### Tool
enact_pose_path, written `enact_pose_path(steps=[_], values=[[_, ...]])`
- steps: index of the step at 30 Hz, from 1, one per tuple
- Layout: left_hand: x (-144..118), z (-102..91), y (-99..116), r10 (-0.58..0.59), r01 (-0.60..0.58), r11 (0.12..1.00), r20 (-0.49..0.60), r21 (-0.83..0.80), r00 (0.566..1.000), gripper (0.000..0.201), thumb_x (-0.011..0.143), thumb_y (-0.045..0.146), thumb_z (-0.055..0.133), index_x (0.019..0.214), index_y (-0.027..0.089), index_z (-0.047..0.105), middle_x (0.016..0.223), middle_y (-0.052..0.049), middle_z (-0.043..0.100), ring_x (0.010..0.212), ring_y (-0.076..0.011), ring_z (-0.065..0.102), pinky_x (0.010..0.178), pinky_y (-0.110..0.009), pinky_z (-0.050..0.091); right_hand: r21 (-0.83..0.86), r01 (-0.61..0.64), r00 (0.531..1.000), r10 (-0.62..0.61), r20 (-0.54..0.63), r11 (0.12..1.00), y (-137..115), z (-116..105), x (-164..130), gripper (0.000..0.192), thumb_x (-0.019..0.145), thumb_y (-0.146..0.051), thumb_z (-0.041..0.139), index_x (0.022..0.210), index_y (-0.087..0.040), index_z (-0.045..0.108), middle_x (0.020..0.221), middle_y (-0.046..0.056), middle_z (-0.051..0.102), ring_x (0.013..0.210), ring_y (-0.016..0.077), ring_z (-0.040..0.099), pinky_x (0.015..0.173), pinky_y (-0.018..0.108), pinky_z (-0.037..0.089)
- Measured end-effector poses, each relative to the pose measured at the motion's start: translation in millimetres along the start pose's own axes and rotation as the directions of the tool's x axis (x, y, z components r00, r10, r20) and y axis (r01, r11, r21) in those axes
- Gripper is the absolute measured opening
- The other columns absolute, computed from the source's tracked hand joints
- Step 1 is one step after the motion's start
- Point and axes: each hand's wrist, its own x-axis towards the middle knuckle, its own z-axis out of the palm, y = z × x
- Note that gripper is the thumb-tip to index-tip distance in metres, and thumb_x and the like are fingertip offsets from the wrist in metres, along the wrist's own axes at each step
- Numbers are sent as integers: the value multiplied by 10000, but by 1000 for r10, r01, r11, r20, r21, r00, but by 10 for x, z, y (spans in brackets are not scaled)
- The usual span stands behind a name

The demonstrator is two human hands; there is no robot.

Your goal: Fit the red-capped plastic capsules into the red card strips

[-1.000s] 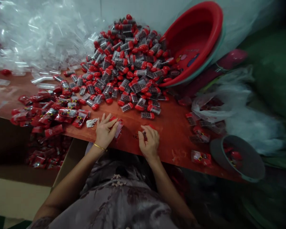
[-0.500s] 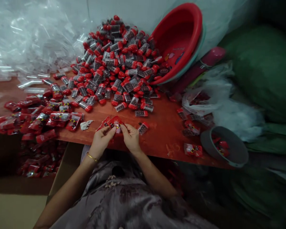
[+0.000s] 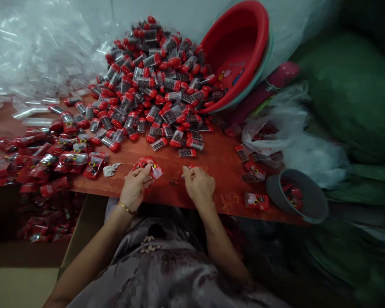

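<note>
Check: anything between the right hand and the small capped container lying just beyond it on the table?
Nothing visible. The right hand rests on the table, and bare tabletop lies between its fingers and the nearest loose container. The left hand holds a red packet, off to the side.

Free room: bare strip of tabletop (image 3: 218,171) betw. the hands and the pile of red-capped vials (image 3: 154,85), widest to the right of the right hand (image 3: 197,186). Far side blocked by that pile w/ red basin (image 3: 240,47) tipped against it. Left blocked by heap of red packets (image 3: 45,158), reaching the tabletop's near edge. Right: loose packets (image 3: 256,200), grey bowl (image 3: 297,196) at the edge, plastic bags (image 3: 285,137) behind. Left hand (image 3: 134,188) has a packet (image 3: 147,166) just ahead.
</note>
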Motion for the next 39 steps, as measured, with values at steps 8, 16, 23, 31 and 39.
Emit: enact_pose_path(steps=[8, 16, 23, 31, 39], values=[[-37, 69, -87, -161, 163, 986, 97, -14, 982, 374, 509, 392, 841, 742, 173, 646, 711, -16, 704, 664, -148, 654, 659, -263, 485, -117, -25, 998, 33, 60, 993, 270, 152, -2, 302, 809, -465, 526, 844, -175, 603, 819, 130, 676, 763, 249, 622, 666, 351, 430], [-64, -19, -74, -81, 78, 995, 45, 66, 996, 415, 468, 444, 842, 696, 144, 668, 720, -34, 695, 650, -126, 630, 635, -236, 479, 658, -93, 962, -104, 254, 747, 151, -178, -304, 205, 804, -373, 551, 917, -202, 552, 707, 5, 663, 607, 142, 610, 578, 251, 472], [-82, -4, -121, 43, -63, 974, 96, 219, 994, 396, 450, 464, 835, 603, 134, 679, 624, -20, 662, 582, -114, 572, 612, -245, 467, 708, -82, 929, -203, 309, 702, -64, -372, -392, 132, 778, -269, 594, 885, -193, 591, 641, -20, 644, 535, 109, 577, 515, 213, 452], [-91, -20, -129, 130, -153, 972, 134, 179, 982, 366, 488, 434, 830, 637, 133, 685, 638, 1, 670, 586, -95, 562, 634, -230, 455, 789, -235, 936, -86, 341, 567, -103, -169, -380, 215, 787, -358, 605, 912, -183, 592, 659, -21, 618, 461, 70, 496, 422, 186, 445], [-105, 55, -278, 61, -67, 997, 151, 33, 987, 401, 436, 299, 871, 752, 141, 682, 720, -5, 704, 646, -109, 617, 701, -242, 486, 827, -198, 972, -5, 236, 526, -196, 2, -399, 216, 821, -360, 575, 964, -197, 574, 723, -19, 638, 473, 73, 530, 460, 203, 477]])
